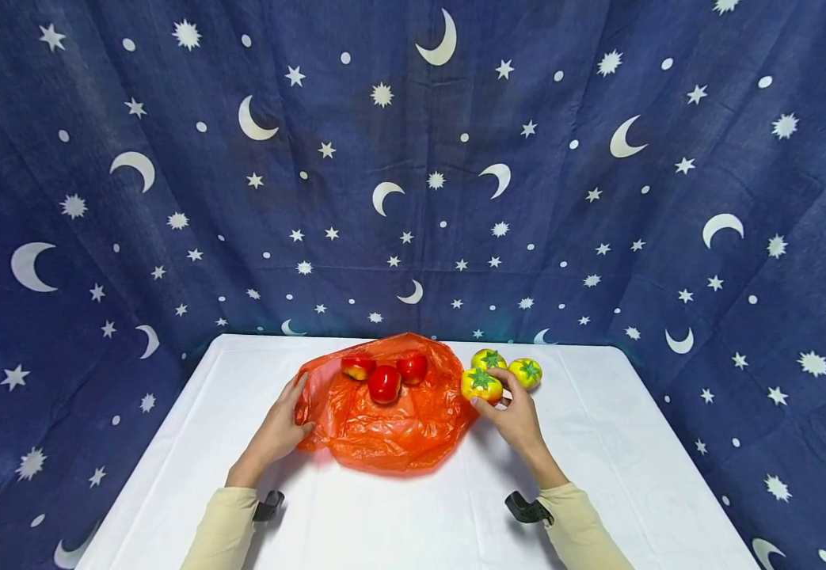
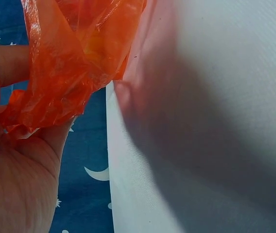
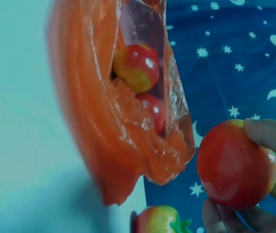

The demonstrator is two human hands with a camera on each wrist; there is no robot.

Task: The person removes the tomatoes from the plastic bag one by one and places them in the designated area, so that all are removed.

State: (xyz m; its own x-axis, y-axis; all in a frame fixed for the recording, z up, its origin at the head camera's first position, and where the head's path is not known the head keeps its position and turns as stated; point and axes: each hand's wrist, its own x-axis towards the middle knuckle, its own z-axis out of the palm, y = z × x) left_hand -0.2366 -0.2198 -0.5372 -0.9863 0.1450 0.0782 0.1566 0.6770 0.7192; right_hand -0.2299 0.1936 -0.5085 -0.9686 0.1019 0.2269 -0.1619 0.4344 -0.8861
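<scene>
A crinkled orange-red plastic bag [image 1: 398, 434] lies spread on the table with its mouth open. Three shiny red-and-yellow apples [image 1: 384, 385] sit inside it. At the bag's left side my left hand [image 1: 280, 427] grips the gathered plastic [image 2: 55, 92] between thumb and fingers. My right hand [image 1: 519, 416] pinches a tomato [image 1: 481, 385], yellow around its green leafy top and red-orange below, at the bag's right edge. In the right wrist view this tomato [image 3: 235, 165] hangs from thumb and fingers beside the bag. Two similar tomatoes [image 1: 526, 373] [image 1: 489, 359] rest just behind that hand.
A white cloth covers the table [image 1: 398, 522], whose far edge runs close behind the bag and tomatoes. Beyond it hangs a dark blue curtain [image 1: 413, 158] with moons and stars. A black wrist strap mount [image 1: 527, 507] shows at the right sleeve, another [image 1: 268, 506] at the left.
</scene>
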